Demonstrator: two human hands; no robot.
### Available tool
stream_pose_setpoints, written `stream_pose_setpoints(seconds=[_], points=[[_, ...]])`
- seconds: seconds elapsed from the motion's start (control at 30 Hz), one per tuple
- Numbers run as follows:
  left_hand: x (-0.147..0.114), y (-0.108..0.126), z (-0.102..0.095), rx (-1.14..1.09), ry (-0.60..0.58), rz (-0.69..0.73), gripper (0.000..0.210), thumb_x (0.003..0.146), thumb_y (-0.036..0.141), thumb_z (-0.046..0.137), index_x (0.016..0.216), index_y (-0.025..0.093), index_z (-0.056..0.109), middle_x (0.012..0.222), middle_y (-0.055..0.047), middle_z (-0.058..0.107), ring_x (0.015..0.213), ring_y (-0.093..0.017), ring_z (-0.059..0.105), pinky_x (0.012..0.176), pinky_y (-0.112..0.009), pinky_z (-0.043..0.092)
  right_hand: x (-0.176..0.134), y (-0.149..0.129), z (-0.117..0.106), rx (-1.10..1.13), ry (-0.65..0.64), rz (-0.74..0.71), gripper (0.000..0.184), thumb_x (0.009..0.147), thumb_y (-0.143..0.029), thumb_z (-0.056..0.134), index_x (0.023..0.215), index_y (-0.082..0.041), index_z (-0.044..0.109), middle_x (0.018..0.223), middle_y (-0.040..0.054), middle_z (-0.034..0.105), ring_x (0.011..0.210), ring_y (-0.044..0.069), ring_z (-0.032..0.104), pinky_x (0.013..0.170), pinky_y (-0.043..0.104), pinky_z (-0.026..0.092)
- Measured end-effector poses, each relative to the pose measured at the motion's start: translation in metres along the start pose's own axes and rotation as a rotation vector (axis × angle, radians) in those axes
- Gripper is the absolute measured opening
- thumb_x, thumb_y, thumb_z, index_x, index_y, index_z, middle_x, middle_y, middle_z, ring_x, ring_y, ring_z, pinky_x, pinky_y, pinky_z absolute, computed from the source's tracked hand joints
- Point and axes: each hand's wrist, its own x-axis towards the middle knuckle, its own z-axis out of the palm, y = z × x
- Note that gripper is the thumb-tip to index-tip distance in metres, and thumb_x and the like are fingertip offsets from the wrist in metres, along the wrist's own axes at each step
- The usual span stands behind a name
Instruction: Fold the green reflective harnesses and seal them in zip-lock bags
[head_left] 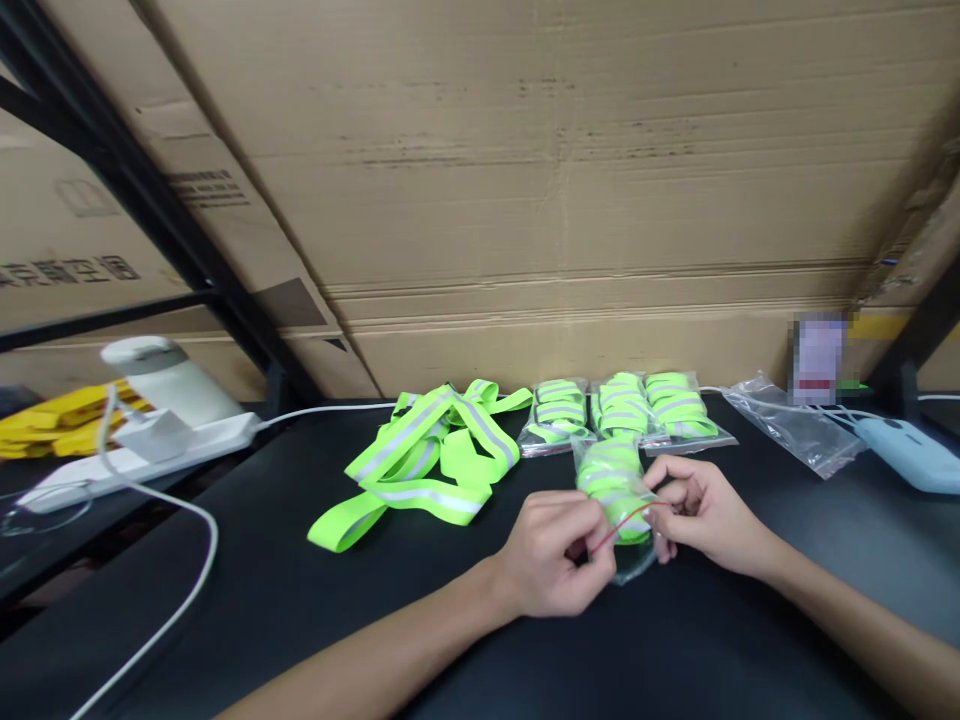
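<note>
Between my hands is a clear zip bag [611, 480] with a rolled neon-yellow reflective strap inside, its red-lined mouth toward me. My left hand [562, 553] is closed in a pinch on the left end of that mouth. On the other end, my right hand [697, 512] pinches the bag with thumb and fingers. The red line runs slanted between both grips, and part of the bag hangs below it. Just behind stand packed bags of the same strap, a left one [559, 410], a middle one [622, 405] and a right one [681, 405].
A loose heap of neon reflective strap [427, 455] lies left of my hands. Flat clear bags [799, 425] and a light-blue device [907, 452] lie at right. A white power strip [142, 460], a pale bottle [169, 380] and a cable [214, 540] are at left. Cardboard [555, 200] stands behind.
</note>
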Motion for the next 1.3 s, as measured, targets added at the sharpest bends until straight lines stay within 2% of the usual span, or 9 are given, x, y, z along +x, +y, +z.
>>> stream_pose_setpoints(seconds=[0.13, 0.23, 0.33, 0.53, 0.73, 0.93, 1.07, 1.2, 1.3], points=[[0.001, -0.009, -0.002, 0.029, -0.064, -0.068, 0.028, 0.075, 0.003, 0.052, 0.071, 0.023, 0.033, 0.060, 0.006, 0.035, 0.052, -0.010, 0.031, 0.049, -0.024, 0.027, 0.005, 0.002, -0.003, -0.102, 0.034, -0.024, 0.036, 0.088, -0.043, 0.076, 0.107, -0.019, 0.057, 0.066, -0.0015, 0.072, 0.056, 0.013, 0.067, 0.051, 0.022, 0.053], [0.001, -0.010, -0.006, 0.027, -0.107, -0.067, 0.028, 0.076, 0.003, 0.053, 0.071, 0.023, 0.034, 0.060, 0.007, 0.034, 0.052, -0.010, 0.032, 0.050, -0.024, 0.027, 0.002, 0.000, -0.003, -0.085, 0.042, -0.046, 0.039, 0.089, -0.039, 0.076, 0.113, -0.022, 0.050, 0.065, -0.0046, 0.070, 0.055, 0.012, 0.065, 0.053, 0.021, 0.053], [0.004, -0.010, -0.010, -0.025, -0.123, -0.093, 0.028, 0.081, 0.006, 0.055, 0.070, 0.022, 0.035, 0.061, 0.006, 0.037, 0.053, -0.010, 0.034, 0.050, -0.023, 0.029, 0.000, -0.005, -0.006, -0.035, 0.024, -0.059, 0.042, 0.087, -0.035, 0.079, 0.110, -0.024, 0.045, 0.065, -0.0057, 0.070, 0.052, 0.011, 0.063, 0.054, 0.022, 0.054], [0.009, -0.009, -0.016, -0.164, -0.073, -0.317, 0.027, 0.089, 0.016, 0.062, 0.072, 0.021, 0.041, 0.060, 0.007, 0.043, 0.050, -0.007, 0.040, 0.049, -0.019, 0.036, -0.002, -0.013, -0.012, -0.089, 0.037, -0.118, 0.034, 0.084, -0.032, 0.079, 0.100, -0.023, 0.050, 0.069, -0.0038, 0.066, 0.058, 0.012, 0.063, 0.055, 0.025, 0.054], [0.007, -0.006, -0.015, -0.145, -0.078, -0.270, 0.020, 0.089, 0.014, 0.062, 0.076, 0.020, 0.048, 0.063, 0.004, 0.050, 0.055, -0.009, 0.047, 0.055, -0.021, 0.041, -0.007, -0.016, -0.010, -0.297, 0.072, -0.184, 0.022, 0.080, -0.019, 0.076, 0.087, -0.022, 0.055, 0.077, -0.0031, 0.062, 0.060, 0.009, 0.057, 0.057, 0.023, 0.048], [0.005, -0.004, -0.018, -0.186, -0.179, -0.272, 0.013, 0.082, 0.011, 0.061, 0.083, 0.020, 0.051, 0.071, 0.001, 0.056, 0.063, -0.012, 0.052, 0.062, -0.024, 0.046, -0.009, -0.020, -0.016, -0.321, 0.016, -0.165, 0.018, 0.080, -0.016, 0.070, 0.084, -0.023, 0.054, 0.075, -0.0029, 0.060, 0.063, 0.011, 0.057, 0.060, 0.024, 0.050], [0.007, -0.005, -0.019, -0.206, -0.165, -0.290, 0.014, 0.081, 0.011, 0.061, 0.079, 0.020, 0.051, 0.071, 0.001, 0.056, 0.063, -0.012, 0.051, 0.060, -0.024, 0.044, -0.012, -0.022, -0.022, -0.359, 0.044, -0.186, 0.019, 0.077, -0.013, 0.069, 0.079, -0.023, 0.052, 0.070, -0.0042, 0.058, 0.061, 0.011, 0.056, 0.060, 0.025, 0.050], [0.009, -0.006, -0.021, -0.220, -0.156, -0.278, 0.019, 0.086, 0.017, 0.062, 0.074, 0.020, 0.048, 0.068, 0.001, 0.054, 0.061, -0.012, 0.048, 0.058, -0.024, 0.041, -0.016, -0.025, -0.022, -0.279, 0.039, -0.167, 0.016, 0.081, -0.018, 0.070, 0.086, -0.024, 0.055, 0.052, -0.0076, 0.055, 0.050, 0.015, 0.062, 0.057, 0.029, 0.054], [0.009, -0.006, -0.021, -0.220, -0.134, -0.248, 0.020, 0.088, 0.020, 0.063, 0.075, 0.020, 0.047, 0.066, 0.000, 0.054, 0.060, -0.012, 0.048, 0.057, -0.025, 0.042, -0.017, -0.026, -0.018, -0.283, 0.093, -0.241, 0.013, 0.087, -0.027, 0.071, 0.095, -0.022, 0.062, 0.053, -0.0031, 0.064, 0.049, 0.018, 0.067, 0.055, 0.031, 0.058]])
